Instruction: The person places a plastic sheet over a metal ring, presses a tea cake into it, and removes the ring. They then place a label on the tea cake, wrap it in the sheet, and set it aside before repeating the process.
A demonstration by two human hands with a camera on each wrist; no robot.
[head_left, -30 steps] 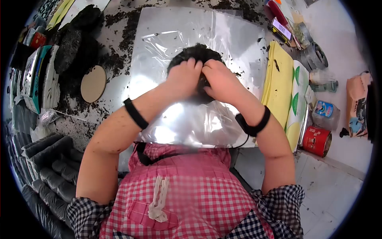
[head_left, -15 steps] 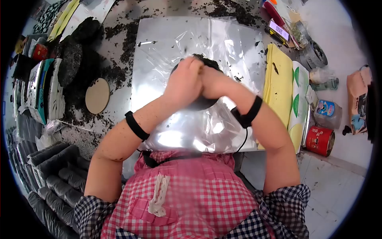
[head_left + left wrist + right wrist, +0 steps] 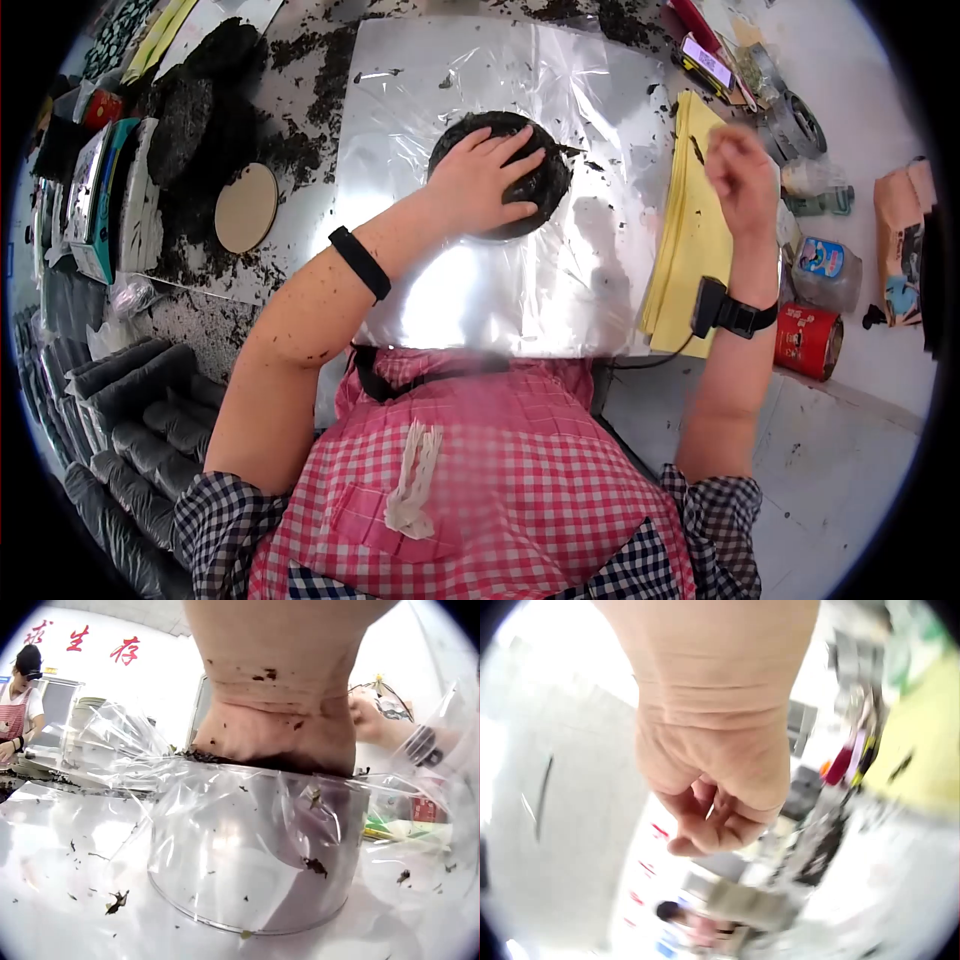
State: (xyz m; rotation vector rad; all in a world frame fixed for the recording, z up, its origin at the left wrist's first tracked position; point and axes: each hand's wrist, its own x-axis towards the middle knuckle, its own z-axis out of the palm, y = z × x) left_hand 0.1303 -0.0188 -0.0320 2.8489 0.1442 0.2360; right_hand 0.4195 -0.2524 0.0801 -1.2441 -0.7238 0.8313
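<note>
A round ring mould stands on a shiny metal sheet, with clear plastic film spread over its rim. Dark, leafy material fills it. My left hand presses flat on this material with fingers spread; in the left wrist view its fingers are hidden behind the rim. Up over the folded yellow cloth, away from the mould, is my right hand, blurred. Its fingers curl loosely with nothing visible in them, as the right wrist view shows.
Left of the sheet lie a round tan disc and dark pressed cakes. Dark crumbs are strewn over the table. Along the right are a phone, tape rolls, a jar and a red can. Another person stands farther off.
Both hands were together over the dark material. My right hand has left it and swung out to the right; my left hand has spread flat on top.
</note>
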